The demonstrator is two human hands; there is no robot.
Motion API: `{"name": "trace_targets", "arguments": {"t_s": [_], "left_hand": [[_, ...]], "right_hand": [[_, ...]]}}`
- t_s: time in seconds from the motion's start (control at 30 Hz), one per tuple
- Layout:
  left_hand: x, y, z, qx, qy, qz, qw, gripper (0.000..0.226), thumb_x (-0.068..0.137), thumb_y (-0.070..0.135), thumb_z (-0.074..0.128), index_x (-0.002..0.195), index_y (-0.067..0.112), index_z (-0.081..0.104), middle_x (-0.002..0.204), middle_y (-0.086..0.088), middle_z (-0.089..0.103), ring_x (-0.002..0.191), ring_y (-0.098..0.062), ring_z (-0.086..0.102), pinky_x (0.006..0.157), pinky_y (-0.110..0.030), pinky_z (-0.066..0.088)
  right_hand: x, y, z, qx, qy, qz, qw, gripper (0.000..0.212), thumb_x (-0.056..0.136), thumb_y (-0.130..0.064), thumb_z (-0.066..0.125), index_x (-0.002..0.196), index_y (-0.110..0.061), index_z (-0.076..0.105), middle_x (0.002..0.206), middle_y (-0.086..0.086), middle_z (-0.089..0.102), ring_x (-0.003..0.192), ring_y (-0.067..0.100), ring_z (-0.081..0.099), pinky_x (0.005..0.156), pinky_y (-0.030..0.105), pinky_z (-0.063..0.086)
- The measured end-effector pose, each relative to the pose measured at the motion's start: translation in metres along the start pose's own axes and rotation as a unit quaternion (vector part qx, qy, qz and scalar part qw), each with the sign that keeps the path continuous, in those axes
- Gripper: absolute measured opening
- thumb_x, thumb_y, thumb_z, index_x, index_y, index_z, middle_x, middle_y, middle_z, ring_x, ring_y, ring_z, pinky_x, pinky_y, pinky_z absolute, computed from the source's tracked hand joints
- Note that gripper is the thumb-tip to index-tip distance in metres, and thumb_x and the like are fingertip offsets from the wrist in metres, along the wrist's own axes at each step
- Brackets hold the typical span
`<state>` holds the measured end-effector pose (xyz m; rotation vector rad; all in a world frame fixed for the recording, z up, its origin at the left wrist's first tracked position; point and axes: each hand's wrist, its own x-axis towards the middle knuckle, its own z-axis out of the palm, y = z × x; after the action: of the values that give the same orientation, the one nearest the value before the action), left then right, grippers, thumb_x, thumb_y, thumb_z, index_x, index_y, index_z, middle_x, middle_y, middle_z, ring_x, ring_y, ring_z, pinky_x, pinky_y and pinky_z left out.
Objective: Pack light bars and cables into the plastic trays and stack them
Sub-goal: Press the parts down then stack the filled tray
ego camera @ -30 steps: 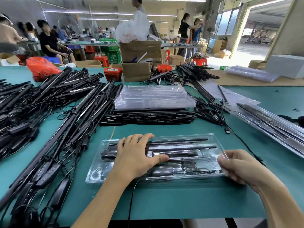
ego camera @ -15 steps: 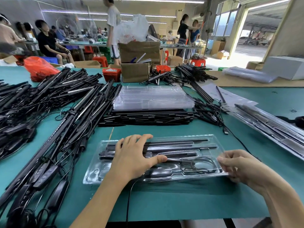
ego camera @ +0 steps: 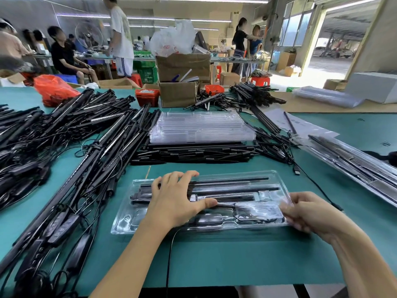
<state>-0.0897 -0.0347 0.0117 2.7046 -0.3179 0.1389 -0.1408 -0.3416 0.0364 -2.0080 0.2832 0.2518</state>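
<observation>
The filled tray (ego camera: 206, 201) lies crosswise on the worktop (ego camera: 236, 259), long axis left to right. The left hand (ego camera: 176, 201) presses flat on its left half, fingers straight; the right hand (ego camera: 305, 211) pinches its right end, nearer the packed trays (ego camera: 352, 160) stacked to the right.

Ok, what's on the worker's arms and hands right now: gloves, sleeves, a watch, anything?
Nothing that shows. Both forearms are bare as far up as the head view reaches, so no sleeves or cuffs appear. The left hand and right hand wear no gloves, and I see no rings, watch or wristband. The right hand's fingers are a little blurred, so a thin ring there could escape notice.
</observation>
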Motion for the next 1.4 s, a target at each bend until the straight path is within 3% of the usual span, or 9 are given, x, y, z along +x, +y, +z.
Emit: {"name": "trace_targets", "arguments": {"t_s": [0.3, 0.5, 0.6, 0.67, 0.73, 0.83, 1.07, 1.23, 1.4], "left_hand": [[0.001, 0.002, -0.001, -0.021, 0.026, 0.006, 0.999, 0.089, 0.067, 0.094, 0.043, 0.141, 0.045, 0.038, 0.135, 0.015, 0.044, 0.136, -0.009, 0.030, 0.119, -0.043, 0.015], [0.000, 0.001, -0.012, -0.036, 0.053, 0.051, 0.997, 0.051, 0.079, 0.070, 0.056, 0.117, 0.037, 0.061, 0.122, 0.018, 0.059, 0.118, -0.006, 0.053, 0.116, -0.041, 0.029], [-0.001, 0.002, -0.008, 0.010, 0.030, 0.053, 0.998, 0.046, 0.082, 0.069, 0.056, 0.117, 0.040, 0.056, 0.123, 0.019, 0.056, 0.112, -0.007, 0.054, 0.114, -0.037, 0.030], [0.000, 0.003, -0.007, 0.018, 0.020, 0.053, 0.998, 0.045, 0.083, 0.070, 0.053, 0.117, 0.040, 0.052, 0.122, 0.018, 0.053, 0.108, -0.009, 0.053, 0.099, -0.032, 0.039], [0.002, 0.001, -0.006, 0.030, 0.014, 0.059, 0.998, 0.045, 0.084, 0.070, 0.051, 0.116, 0.039, 0.050, 0.120, 0.016, 0.050, 0.109, -0.009, 0.051, 0.099, -0.032, 0.039], [0.003, -0.001, -0.006, 0.034, 0.000, 0.062, 0.997, 0.045, 0.084, 0.071, 0.046, 0.115, 0.039, 0.048, 0.118, 0.015, 0.048, 0.109, -0.010, 0.049, 0.102, -0.035, 0.036], [0.005, 0.001, -0.012, 0.012, -0.009, 0.051, 0.999, 0.039, 0.081, 0.071, 0.054, 0.107, 0.041, 0.051, 0.110, 0.021, 0.053, 0.093, -0.008, 0.054, 0.077, -0.029, 0.039], [0.008, 0.000, -0.019, -0.005, -0.036, 0.039, 0.999, 0.038, 0.083, 0.070, 0.058, 0.105, 0.040, 0.055, 0.106, 0.020, 0.055, 0.095, -0.007, 0.057, 0.075, -0.028, 0.040], [0.006, 0.001, -0.018, -0.016, -0.025, 0.047, 0.998, 0.037, 0.083, 0.068, 0.061, 0.106, 0.040, 0.055, 0.105, 0.020, 0.055, 0.094, -0.008, 0.057, 0.078, -0.028, 0.042]], "right_hand": [[0.004, 0.003, 0.002, 0.008, 0.036, -0.014, 0.999, 0.028, 0.097, -0.006, 0.060, 0.070, -0.007, 0.055, 0.053, 0.009, 0.052, 0.035, 0.013, 0.037, 0.032, 0.018, 0.023], [0.010, 0.002, 0.013, -0.060, 0.130, -0.018, 0.990, 0.029, 0.091, -0.013, 0.067, 0.063, -0.011, 0.061, 0.049, 0.000, 0.059, 0.039, 0.011, 0.043, 0.047, 0.021, 0.035], [0.009, -0.002, 0.016, -0.204, 0.179, 0.002, 0.962, 0.014, 0.086, -0.023, 0.070, 0.093, -0.014, 0.062, 0.091, 0.002, 0.067, 0.082, 0.021, 0.062, 0.076, 0.034, 0.051], [0.005, -0.005, 0.016, -0.240, 0.197, -0.051, 0.949, 0.041, 0.084, -0.027, 0.074, 0.119, -0.024, 0.054, 0.119, 0.003, 0.051, 0.116, 0.025, 0.049, 0.097, 0.038, 0.043], [-0.002, -0.011, 0.016, -0.206, 0.127, -0.156, 0.958, 0.048, 0.079, -0.034, 0.082, 0.120, -0.031, 0.057, 0.124, -0.007, 0.050, 0.125, 0.016, 0.039, 0.100, 0.032, 0.035], [-0.005, -0.009, 0.020, -0.239, -0.048, -0.221, 0.944, 0.056, 0.068, -0.046, 0.088, 0.117, -0.042, 0.061, 0.128, -0.031, 0.048, 0.127, -0.009, 0.036, 0.100, 0.010, 0.029], [0.002, -0.001, 0.019, -0.245, 0.009, -0.255, 0.935, 0.046, 0.068, -0.048, 0.086, 0.112, -0.046, 0.072, 0.119, -0.033, 0.061, 0.118, -0.018, 0.047, 0.088, -0.002, 0.031], [-0.001, -0.008, 0.015, -0.248, 0.003, -0.220, 0.944, 0.033, 0.078, -0.038, 0.083, 0.107, -0.050, 0.072, 0.117, -0.036, 0.063, 0.116, -0.017, 0.053, 0.094, 0.013, 0.039], [-0.012, -0.016, 0.022, -0.373, 0.031, -0.213, 0.903, 0.039, 0.083, -0.045, 0.076, 0.121, -0.046, 0.068, 0.126, -0.029, 0.064, 0.116, -0.003, 0.059, 0.096, 0.023, 0.047]]}}
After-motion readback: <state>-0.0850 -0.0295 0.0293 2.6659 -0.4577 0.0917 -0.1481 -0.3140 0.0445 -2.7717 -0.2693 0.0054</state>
